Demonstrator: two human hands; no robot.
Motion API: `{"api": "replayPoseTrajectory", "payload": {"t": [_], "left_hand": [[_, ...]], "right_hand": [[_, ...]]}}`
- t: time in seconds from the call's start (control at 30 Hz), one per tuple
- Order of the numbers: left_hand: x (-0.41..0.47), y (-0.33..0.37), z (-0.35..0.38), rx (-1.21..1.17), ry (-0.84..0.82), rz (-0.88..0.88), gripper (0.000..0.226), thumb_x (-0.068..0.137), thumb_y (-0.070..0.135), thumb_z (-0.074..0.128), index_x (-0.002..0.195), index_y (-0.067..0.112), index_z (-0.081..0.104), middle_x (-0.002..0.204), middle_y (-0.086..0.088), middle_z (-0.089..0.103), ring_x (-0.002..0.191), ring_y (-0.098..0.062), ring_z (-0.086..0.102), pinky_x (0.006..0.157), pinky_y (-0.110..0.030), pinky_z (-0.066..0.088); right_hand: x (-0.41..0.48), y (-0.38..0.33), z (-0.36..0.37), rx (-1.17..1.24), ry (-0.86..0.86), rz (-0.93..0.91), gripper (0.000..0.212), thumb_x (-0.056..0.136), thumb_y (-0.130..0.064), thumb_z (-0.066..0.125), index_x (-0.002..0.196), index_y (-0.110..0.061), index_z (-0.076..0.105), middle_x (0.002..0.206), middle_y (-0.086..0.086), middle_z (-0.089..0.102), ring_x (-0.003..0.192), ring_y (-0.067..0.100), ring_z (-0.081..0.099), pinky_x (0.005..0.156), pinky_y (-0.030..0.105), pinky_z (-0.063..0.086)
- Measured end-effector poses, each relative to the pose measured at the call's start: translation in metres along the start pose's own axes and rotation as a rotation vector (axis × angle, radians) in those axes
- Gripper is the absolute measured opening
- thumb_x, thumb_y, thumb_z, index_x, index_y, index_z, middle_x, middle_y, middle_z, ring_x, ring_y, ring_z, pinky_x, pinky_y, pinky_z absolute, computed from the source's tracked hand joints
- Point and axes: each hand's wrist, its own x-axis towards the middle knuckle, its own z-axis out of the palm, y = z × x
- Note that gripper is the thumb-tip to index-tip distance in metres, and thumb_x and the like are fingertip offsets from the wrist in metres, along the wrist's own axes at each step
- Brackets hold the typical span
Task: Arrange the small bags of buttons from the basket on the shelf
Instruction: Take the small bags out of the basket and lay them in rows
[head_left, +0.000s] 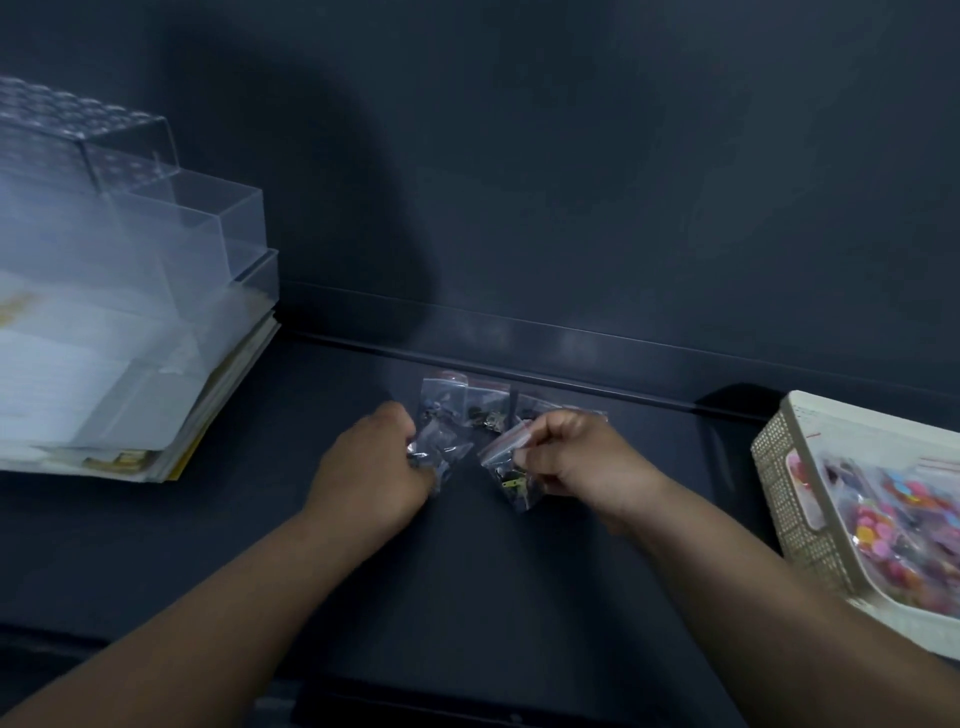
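On the dark shelf (467, 545), my left hand (374, 467) grips a small clear bag of dark buttons (441, 447). My right hand (571, 457) pinches another small clear bag (506, 467) by its red zip strip; a green piece shows inside it. Behind both hands, three small bags of buttons (467, 402) stand in a row against the shelf's back wall. The cream perforated basket (789, 499) sits at the right, holding bags of colourful buttons (883, 514).
Clear plastic boxes (171, 228) stacked over papers and folders (130, 415) fill the shelf's left side. A raised lip (597, 384) runs along the back of the shelf. The dark back wall rises behind it.
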Motion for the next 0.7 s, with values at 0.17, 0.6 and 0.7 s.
{"api": "replayPoseTrajectory", "payload": {"t": [0.17,0.6,0.7], "left_hand": [[-0.005,-0.006,0.002,0.119,-0.003,0.372,0.036,0.088,0.021,0.057,0.124,0.025,0.055,0.122,0.009,0.052,0.114,-0.016,0.04,0.092,-0.026,0.036],[-0.007,-0.017,0.007,0.198,0.047,0.465,0.025,0.087,0.034,0.06,0.109,0.022,0.064,0.105,0.005,0.057,0.099,-0.017,0.047,0.084,-0.029,0.043],[-0.005,-0.019,0.007,0.203,0.025,0.503,0.025,0.087,0.026,0.061,0.111,0.02,0.066,0.112,0.005,0.061,0.101,-0.018,0.049,0.085,-0.03,0.043]], "right_hand": [[0.002,0.006,0.009,0.133,0.014,0.054,0.024,0.085,0.006,0.061,0.072,-0.013,0.053,0.065,0.003,0.056,0.056,0.011,0.054,0.057,0.023,0.054],[-0.014,0.01,0.02,-0.84,0.283,-0.373,0.027,0.083,-0.033,0.065,0.103,-0.021,0.053,0.1,-0.004,0.052,0.093,0.017,0.051,0.073,0.025,0.037],[-0.014,0.02,0.02,-0.932,0.176,-0.565,0.025,0.084,-0.03,0.063,0.109,-0.024,0.062,0.111,-0.007,0.058,0.108,0.019,0.046,0.093,0.032,0.039]]}}
